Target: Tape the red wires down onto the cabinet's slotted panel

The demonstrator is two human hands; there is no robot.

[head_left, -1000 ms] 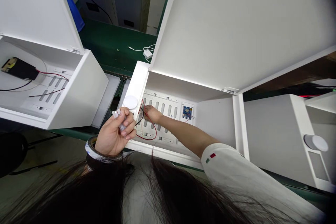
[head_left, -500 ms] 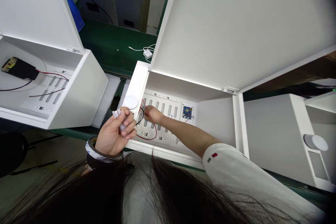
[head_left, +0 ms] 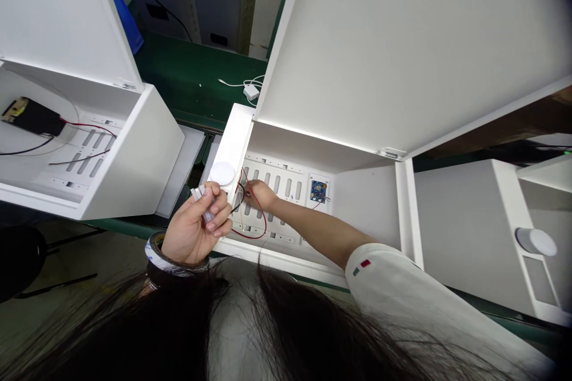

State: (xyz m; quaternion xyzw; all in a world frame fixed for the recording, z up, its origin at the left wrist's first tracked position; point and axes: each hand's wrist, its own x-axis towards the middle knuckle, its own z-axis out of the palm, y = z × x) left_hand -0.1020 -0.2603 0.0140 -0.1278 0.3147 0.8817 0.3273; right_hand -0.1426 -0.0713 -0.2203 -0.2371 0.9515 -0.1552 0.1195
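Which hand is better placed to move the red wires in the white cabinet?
Probably the right hand: it sits among the red wires over the slotted panel. The left hand is at the rim of the white cabinet, and it is busy holding small white pieces.

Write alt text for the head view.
A person's left hand pinches a small white plastic piece above an open white cabinet, while the right hand reaches among thin red and black wires on its slotted white panel, beside a small blue circuit board.
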